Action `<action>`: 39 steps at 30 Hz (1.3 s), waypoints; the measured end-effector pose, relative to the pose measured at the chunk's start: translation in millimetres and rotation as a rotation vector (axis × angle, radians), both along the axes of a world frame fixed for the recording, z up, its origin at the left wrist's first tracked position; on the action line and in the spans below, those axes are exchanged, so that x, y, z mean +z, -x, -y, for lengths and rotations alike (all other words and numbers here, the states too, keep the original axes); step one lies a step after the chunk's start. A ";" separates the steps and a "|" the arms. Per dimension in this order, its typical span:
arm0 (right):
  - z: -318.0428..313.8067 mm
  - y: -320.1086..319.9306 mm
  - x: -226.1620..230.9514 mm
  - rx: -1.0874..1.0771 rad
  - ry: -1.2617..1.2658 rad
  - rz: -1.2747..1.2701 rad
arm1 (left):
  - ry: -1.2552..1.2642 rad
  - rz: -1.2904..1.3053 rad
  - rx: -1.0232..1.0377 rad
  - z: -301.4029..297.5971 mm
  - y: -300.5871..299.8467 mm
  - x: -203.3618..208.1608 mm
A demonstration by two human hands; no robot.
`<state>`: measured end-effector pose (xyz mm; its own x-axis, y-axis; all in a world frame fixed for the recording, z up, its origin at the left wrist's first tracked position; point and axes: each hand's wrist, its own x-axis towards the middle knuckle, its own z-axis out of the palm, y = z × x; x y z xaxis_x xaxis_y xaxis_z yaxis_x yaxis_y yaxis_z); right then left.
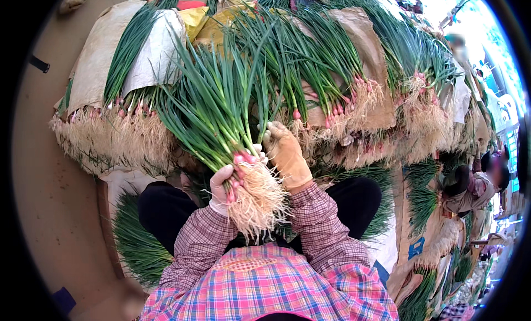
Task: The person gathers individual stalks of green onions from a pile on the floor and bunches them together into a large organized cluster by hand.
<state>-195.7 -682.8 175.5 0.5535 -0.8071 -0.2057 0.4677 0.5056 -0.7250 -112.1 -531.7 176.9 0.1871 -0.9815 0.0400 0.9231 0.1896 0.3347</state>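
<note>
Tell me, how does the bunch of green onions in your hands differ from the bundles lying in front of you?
The held bunch is lifted and tilted, gripped by the left hand and right hand; the piled bundles lie flat on sacks. The held bunch is loose; the piled ones rest stacked in rows. Both have green leaves, pinkish bulbs and pale roots.

Seated, knees spread wide in black trousers, both forearms in plaid sleeves rising from the lower edge and meeting close in front of the chest. Left hand (221, 183) in a pale glove, curled shut in a fist-like grip, fingers wrapped toward the right, wrist bent slightly inward. Right hand (286, 155) in a tan glove, higher and just beside the left, back of the hand facing the camera, fingers pointing up and curled forward at the tips, probably closed too, though the fingertips are hidden from this angle. Elbows tucked near the body, forearms angled up and inward.
</note>
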 end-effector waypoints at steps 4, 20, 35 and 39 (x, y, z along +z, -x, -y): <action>-7.0 3.2 -6.4 0.001 0.043 0.103 | 0.019 -0.077 0.041 5.7 16.4 37.0; -29.9 -2.5 39.4 0.240 -0.095 0.210 | 0.157 -0.117 0.076 2.4 17.4 47.6; -23.3 -14.8 32.6 0.375 -0.080 0.432 | 0.074 -0.220 0.080 3.3 23.5 61.4; -34.7 -8.1 55.8 0.316 0.087 0.095 | 0.075 -0.219 0.099 -0.7 18.1 55.7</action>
